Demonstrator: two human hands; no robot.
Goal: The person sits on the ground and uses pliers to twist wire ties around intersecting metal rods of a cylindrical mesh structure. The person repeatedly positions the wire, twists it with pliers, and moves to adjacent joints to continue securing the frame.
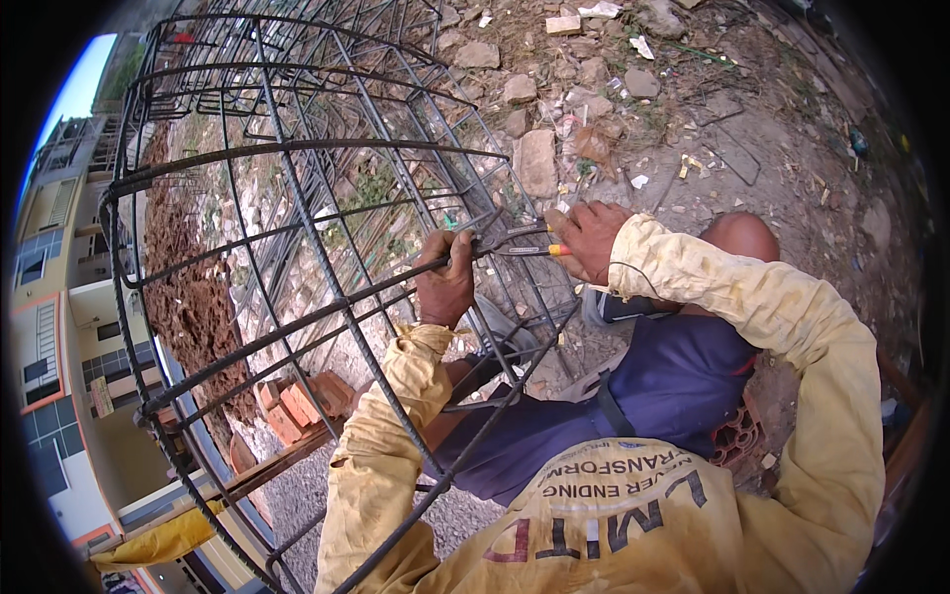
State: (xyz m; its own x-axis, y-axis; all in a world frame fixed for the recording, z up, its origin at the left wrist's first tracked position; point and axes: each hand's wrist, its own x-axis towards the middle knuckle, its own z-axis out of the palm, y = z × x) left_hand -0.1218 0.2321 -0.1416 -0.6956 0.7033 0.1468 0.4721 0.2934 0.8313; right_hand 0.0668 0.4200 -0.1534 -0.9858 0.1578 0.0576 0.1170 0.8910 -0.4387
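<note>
We get bright daylight, shadows mostly soft, sky brightest at upper left. Fisheye bends the buildings (pretty strongly) toward a black rim; we find the centre fairly sharp, edges softer.

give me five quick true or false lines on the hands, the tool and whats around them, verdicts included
1. The right hand holds the pincers. True.
2. The left hand rests on the ground. False: the left hand grips a bar of the steel cage.
3. Orange bricks lie to the left of the left forearm. True.
4. Both sleeves are dark blue. False: the sleeves are pale yellow.
5. The pincers' handles point toward the left hand. False: they point toward the right.
</note>
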